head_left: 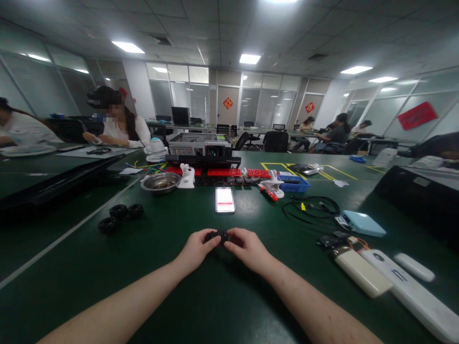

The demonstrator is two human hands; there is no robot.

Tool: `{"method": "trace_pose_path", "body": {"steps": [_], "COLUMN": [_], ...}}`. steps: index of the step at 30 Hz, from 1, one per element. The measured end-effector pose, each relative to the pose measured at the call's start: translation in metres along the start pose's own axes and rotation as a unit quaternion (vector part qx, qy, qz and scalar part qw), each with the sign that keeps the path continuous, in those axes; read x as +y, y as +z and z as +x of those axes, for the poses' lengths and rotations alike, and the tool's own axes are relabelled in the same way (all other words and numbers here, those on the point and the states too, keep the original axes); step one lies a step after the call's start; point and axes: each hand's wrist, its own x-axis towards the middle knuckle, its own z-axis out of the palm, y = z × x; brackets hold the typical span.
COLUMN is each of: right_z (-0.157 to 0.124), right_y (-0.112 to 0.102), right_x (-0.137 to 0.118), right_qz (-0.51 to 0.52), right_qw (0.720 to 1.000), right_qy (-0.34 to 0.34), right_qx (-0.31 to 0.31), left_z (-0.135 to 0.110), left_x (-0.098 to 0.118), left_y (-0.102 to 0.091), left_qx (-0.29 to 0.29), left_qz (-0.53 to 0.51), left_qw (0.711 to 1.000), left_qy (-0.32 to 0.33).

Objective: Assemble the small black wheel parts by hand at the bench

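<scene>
bare mat (201, 291) around; wheels (121, 217) left, probably chargers (380, 274) right

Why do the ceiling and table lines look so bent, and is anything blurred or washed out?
Head view: the wide lens bows the ceiling lines and the white stripe on the green table; the ceiling light panels burn out to white; a pixelated bright rectangle lies mid-table; the left hand and right hand, pinching a small black part, look sharp, with soft shadow beneath.

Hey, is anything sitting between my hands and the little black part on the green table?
Nothing visible. The left hand and right hand pinch the small black part from either side, fingertips on it. The white rectangular item lies beyond it, apart.
</scene>
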Motion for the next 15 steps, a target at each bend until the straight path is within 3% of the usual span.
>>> {"method": "trace_pose_path", "body": {"steps": [3, 5, 10, 15], "right_z": [-0.002, -0.002, 0.003, 0.005], "right_y": [-0.002, -0.002, 0.002, 0.009], "right_x": [-0.005, -0.004, 0.008, 0.015], "right_qz": [-0.031, -0.019, 0.077, 0.134], "right_qw": [0.999, 1.000, 0.993, 0.984], "right_qy": [-0.012, 0.000, 0.087, 0.116], "right_qx": [0.010, 0.011, 0.014, -0.025], "left_z": [0.002, 0.002, -0.001, -0.006], "left_x": [0.001, 0.002, 0.003, -0.001], "left_y": [0.003, 0.003, 0.000, -0.001], "left_qx": [-0.026, -0.015, 0.033, 0.032], "left_qz": [-0.089, -0.081, 0.045, 0.195], "left_qw": [0.994, 0.995, 0.998, 0.974], "left_qy": [-0.064, -0.060, 0.032, 0.113]}}
